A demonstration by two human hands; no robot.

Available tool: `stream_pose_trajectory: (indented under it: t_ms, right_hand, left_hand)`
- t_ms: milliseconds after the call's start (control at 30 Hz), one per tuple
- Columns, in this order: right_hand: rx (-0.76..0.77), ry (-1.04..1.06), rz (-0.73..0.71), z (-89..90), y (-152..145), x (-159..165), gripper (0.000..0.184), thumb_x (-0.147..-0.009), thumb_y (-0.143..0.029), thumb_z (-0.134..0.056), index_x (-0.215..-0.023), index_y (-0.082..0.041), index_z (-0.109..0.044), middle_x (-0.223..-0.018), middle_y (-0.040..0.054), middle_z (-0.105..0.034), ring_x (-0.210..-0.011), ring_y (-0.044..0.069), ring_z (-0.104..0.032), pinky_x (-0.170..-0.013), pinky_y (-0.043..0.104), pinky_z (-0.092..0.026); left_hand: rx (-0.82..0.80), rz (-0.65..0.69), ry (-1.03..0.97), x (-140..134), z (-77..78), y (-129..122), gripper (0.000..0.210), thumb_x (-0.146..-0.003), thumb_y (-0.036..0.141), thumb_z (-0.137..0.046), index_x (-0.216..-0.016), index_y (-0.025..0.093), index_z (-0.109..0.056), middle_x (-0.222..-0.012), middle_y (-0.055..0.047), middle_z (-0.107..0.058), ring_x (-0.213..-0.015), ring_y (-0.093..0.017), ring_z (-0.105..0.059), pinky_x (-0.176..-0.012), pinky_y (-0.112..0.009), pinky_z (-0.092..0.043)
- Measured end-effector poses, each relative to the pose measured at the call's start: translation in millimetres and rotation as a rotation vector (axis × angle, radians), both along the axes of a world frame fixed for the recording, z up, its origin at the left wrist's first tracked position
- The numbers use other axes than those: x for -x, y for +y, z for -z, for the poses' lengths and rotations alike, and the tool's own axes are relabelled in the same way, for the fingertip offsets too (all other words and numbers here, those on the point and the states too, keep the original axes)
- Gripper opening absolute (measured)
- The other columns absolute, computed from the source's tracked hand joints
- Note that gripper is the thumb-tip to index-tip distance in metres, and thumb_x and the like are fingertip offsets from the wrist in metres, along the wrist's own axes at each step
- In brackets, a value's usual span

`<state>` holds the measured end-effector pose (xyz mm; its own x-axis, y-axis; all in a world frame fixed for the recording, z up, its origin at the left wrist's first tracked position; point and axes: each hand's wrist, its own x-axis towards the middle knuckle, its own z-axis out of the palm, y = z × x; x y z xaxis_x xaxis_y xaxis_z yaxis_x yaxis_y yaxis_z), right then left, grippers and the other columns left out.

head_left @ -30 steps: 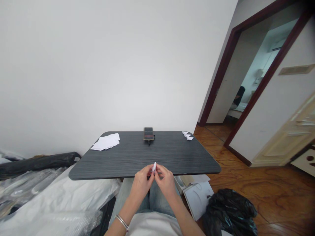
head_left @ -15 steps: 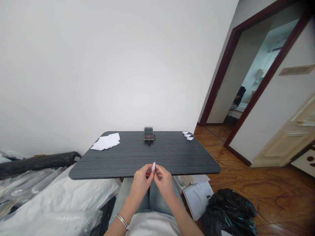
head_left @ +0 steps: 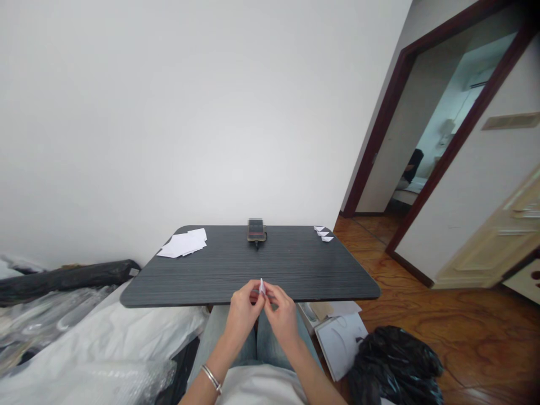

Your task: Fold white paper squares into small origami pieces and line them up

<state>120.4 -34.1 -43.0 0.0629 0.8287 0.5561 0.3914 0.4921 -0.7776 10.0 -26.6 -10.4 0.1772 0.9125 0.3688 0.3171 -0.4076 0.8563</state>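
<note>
Between my fingertips, just over the near edge of the dark table, is a small piece of folded white paper. My left hand pinches it from the left, and my right hand pinches it from the right. It stands upright with a narrow pointed top; its lower part is hidden by my fingers. Loose sheets of white paper lie in a pile at the table's left. At the far right corner rest several small folded paper pieces.
A phone with a cable stands at the table's back, near the wall. Plastic-wrapped bundles lie on the left. On the right floor are a white paper bag and a black plastic bag; beyond is a doorway.
The folded paper has turned slightly between my fingers and looks narrower at the top. Both hands keep nearly the same place, and the view has shifted a little.
</note>
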Motion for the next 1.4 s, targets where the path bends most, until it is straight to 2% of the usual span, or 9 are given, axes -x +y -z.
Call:
stream_pose_trajectory:
  t_ms: [200, 467, 800, 1000, 1400]
  right_hand:
    - [-0.043, -0.008, 0.068, -0.6, -0.8, 1.4, 0.026, -0.079, -0.014, -0.046, -0.101, -0.019, -0.060, -0.087, 0.0061, -0.064, -0.078, 0.017, -0.062, -0.067, 0.028, -0.053]
    - [-0.060, 0.003, 0.062, -0.7, 1.2, 0.9, 0.029, -0.075, -0.012, -0.047, -0.100, -0.019, -0.059, -0.086, 0.0052, -0.063, -0.073, 0.017, -0.062, -0.067, 0.028, -0.053]
    - [-0.049, 0.023, 0.039, -3.5, -2.5, 2.4, 0.022, -0.080, -0.014, -0.045, -0.096, -0.019, -0.059, -0.087, 0.0060, -0.061, -0.077, 0.017, -0.060, -0.069, 0.028, -0.052]
    - [-0.074, 0.037, 0.093, -3.9, -2.7, 2.5, 0.017, -0.077, -0.014, -0.048, -0.090, -0.019, -0.057, -0.082, 0.0050, -0.061, -0.074, 0.017, -0.060, -0.067, 0.028, -0.053]
    - [-0.133, 0.086, 0.104, -0.6, -4.2, 1.6, 0.014, -0.078, -0.013, -0.048, -0.089, -0.019, -0.054, -0.086, 0.0058, -0.057, -0.079, 0.017, -0.058, -0.067, 0.029, -0.054]
  left_hand:
    - [-0.011, -0.012, -0.043, -0.1, 1.0, 0.6, 0.016, -0.077, 0.016, -0.047, -0.089, 0.017, -0.058, -0.079, -0.002, -0.067, -0.068, -0.015, -0.065, -0.064, -0.026, -0.054]
    - [-0.014, -0.021, -0.048, -0.8, -0.6, 1.8, 0.016, -0.076, 0.014, -0.047, -0.088, 0.017, -0.057, -0.076, -0.002, -0.066, -0.066, -0.015, -0.064, -0.062, -0.025, -0.053]
    - [-0.052, -0.046, -0.015, -2.7, -3.7, -1.9, 0.021, -0.077, 0.014, -0.045, -0.093, 0.018, -0.057, -0.080, -0.002, -0.066, -0.070, -0.014, -0.063, -0.067, -0.025, -0.052]
    - [-0.090, -0.063, 0.054, -2.8, -4.4, -2.8, 0.020, -0.075, 0.012, -0.045, -0.090, 0.018, -0.057, -0.081, -0.002, -0.064, -0.073, -0.015, -0.062, -0.067, -0.026, -0.051]
    - [-0.134, -0.094, 0.002, -4.9, -4.6, -6.9, 0.014, -0.074, 0.013, -0.047, -0.086, 0.016, -0.056, -0.077, -0.001, -0.062, -0.070, -0.014, -0.060, -0.064, -0.024, -0.050]
